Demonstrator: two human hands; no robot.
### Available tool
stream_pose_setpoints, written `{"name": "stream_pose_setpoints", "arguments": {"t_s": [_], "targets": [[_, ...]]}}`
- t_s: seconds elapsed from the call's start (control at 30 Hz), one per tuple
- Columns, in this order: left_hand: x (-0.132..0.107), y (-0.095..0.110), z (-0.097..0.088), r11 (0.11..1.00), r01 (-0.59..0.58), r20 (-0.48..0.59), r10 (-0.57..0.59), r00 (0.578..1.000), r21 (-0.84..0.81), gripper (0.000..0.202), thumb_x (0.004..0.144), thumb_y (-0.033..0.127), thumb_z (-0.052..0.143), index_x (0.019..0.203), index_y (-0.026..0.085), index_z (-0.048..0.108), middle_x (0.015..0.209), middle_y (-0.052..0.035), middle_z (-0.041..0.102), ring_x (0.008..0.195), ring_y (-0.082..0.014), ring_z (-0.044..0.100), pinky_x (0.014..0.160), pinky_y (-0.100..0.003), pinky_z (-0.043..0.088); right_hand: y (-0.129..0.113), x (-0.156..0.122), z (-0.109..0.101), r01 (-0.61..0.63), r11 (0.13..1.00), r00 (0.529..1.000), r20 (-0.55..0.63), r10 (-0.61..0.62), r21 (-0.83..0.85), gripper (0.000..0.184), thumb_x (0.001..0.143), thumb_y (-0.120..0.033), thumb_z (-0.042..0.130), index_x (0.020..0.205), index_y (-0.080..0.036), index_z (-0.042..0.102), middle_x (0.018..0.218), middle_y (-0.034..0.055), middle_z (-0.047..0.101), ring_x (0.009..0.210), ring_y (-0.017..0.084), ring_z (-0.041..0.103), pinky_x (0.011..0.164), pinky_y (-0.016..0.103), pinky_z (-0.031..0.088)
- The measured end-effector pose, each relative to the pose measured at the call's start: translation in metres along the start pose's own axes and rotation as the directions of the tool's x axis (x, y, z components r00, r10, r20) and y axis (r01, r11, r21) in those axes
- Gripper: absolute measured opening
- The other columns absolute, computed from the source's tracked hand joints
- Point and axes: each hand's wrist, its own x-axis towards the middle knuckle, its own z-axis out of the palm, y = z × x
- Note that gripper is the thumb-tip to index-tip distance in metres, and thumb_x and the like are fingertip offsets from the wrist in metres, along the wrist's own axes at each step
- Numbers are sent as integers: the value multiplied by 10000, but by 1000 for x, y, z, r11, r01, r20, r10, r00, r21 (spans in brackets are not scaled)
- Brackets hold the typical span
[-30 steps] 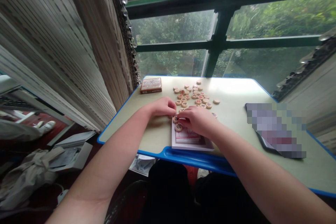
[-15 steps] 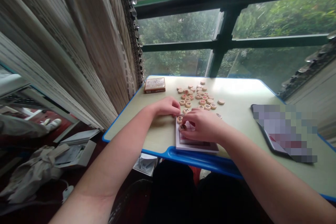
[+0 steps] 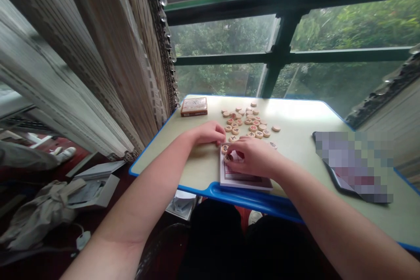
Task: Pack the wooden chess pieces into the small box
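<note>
Head camera feed: at the centre of the frame I see the right hand [image 3: 251, 154] over a red-lined board [image 3: 244, 180], thumb and fingertips pinching a round disc [image 3: 228, 157] at the board's left side. Just above it, a second disc [image 3: 225, 148] lies face up by the board's upper-left corner. I read the left hand [image 3: 210, 132] as curled beside that corner; whether it holds anything, I cannot tell. Loose pieces [image 3: 253, 128] lie scattered above both hands on the pale, blue-edged table [image 3: 295, 153], some marked red, some black. Farther up and left sits a small box [image 3: 194, 106]; at right, a pixelated flat object [image 3: 354, 168]
</note>
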Motion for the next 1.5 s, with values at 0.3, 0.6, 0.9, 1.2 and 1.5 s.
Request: {"name": "stream_pose_setpoints", "arguments": {"t_s": [0.3, 0.6, 0.9, 1.2, 1.5], "targets": [[0, -1, 0, 1000, 15, -11, -15, 1000, 0, 126, 591, 212, 553, 575, 117, 635, 479, 12, 552, 489, -89, 462, 506, -209, 354, 5, 8, 12, -80, 987, 987, -152, 59, -138, 286, 814, -443, 542, 873, -208, 694, 721, 54, 659, 733, 192, 572, 622, 277, 348], [0, -2, 0, 999, 2, 2, -2, 1000, 45, 160, 599, 253, 551, 590, 119, 637, 501, 8, 559, 510, -97, 474, 510, -212, 352, 7, 10, 15, -82, 983, 986, -158, 56, -166, 326, 855, -478, 495, 899, -209, 674, 769, 58, 679, 777, 200, 593, 628, 278, 338], [-1, 1, 0, 998, 9, -20, -7, 1000, 70, 135, 553, 187, 531, 580, 117, 643, 494, 15, 559, 520, -99, 485, 527, -209, 370, 2, 7, 7, -118, 985, 980, -173, 95, -126, 203, 809, -354, 553, 862, -225, 701, 773, 48, 675, 708, 173, 576, 602, 263, 337], [-2, 6, 1, 997, 11, -20, -9, 1000, 79, 150, 552, 189, 523, 582, 118, 652, 490, 19, 559, 521, -98, 487, 523, -202, 371, 5, 7, 10, -69, 992, 988, -142, 53, -107, 175, 803, -273, 540, 810, -223, 707, 777, 48, 691, 724, 163, 583, 611, 251, 355], [0, 5, 2, 999, 26, -47, -24, 999, 45, 187, 548, 187, 527, 605, 110, 687, 489, 9, 577, 490, -89, 468, 508, -202, 363, 5, 5, 7, -95, 992, 982, -170, 79, -87, 248, 836, -367, 493, 884, -232, 695, 761, 50, 682, 697, 167, 581, 621, 258, 356]]}}
